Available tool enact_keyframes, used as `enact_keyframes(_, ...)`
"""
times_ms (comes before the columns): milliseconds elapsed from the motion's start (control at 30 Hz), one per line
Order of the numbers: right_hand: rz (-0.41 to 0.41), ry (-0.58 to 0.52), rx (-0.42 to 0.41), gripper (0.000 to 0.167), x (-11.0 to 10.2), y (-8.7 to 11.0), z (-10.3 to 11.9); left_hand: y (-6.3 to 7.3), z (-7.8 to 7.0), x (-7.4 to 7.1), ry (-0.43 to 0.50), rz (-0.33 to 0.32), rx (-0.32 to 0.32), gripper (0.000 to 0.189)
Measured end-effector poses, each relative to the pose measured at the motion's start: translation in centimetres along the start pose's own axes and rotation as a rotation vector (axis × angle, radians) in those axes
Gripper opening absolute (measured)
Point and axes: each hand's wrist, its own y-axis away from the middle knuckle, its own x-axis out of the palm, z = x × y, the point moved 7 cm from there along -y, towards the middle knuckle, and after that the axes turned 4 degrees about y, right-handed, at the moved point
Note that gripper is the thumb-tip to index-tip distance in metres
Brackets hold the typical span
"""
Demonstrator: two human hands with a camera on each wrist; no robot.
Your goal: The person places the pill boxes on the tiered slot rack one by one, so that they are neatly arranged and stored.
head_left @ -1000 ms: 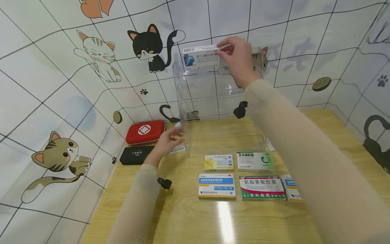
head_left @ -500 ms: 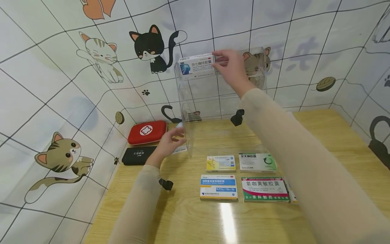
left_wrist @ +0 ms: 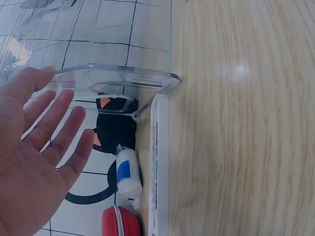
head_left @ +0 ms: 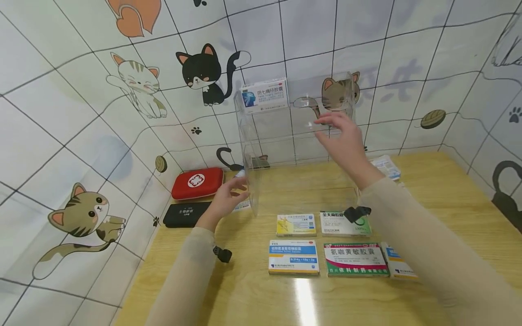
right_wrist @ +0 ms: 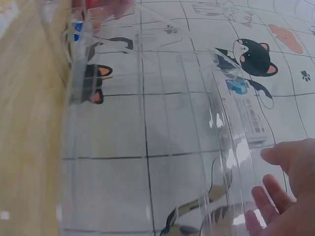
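A white medicine box (head_left: 265, 97) with a blue head picture stands on the top tier of a clear acrylic rack (head_left: 249, 154), at its left end. My right hand (head_left: 344, 140) is below and to the right of that box, in front of the rack, its fingers apart and nothing held. In the right wrist view the same hand (right_wrist: 288, 191) is separate from the box. My left hand (head_left: 226, 199) is at the rack's left side; the left wrist view has its fingers spread, thumb by the rack's edge. Whether the thumb touches is unclear.
Before the rack lie a yellow-white box (head_left: 295, 225), a green-white box (head_left: 332, 228), a blue-white box (head_left: 293, 257), a red-green box (head_left: 356, 260) and another, partly hidden. Left are a red first-aid case (head_left: 197, 183), black case (head_left: 185, 215) and white roll (left_wrist: 129, 177). Packets (head_left: 386, 166) lie right.
My right hand set the medicine box down on the rack's top tier, let go of it and moved down and right. My left hand stays by the rack's left side.
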Motion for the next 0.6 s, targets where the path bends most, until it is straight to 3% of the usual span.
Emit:
enact_keyframes(267, 0.033, 0.154, 0.020, 0.029, -4.9, 6.3, -4.4, 0.2, 0.3, 0.3, -0.011, -0.004, -0.012, 0.044)
enact_keyframes(600, 0.192, 0.327, 0.134, 0.032, -9.1, 13.7, -10.9, 0.1, 0.3, 0.3, 0.013, 0.008, -0.013, 0.043)
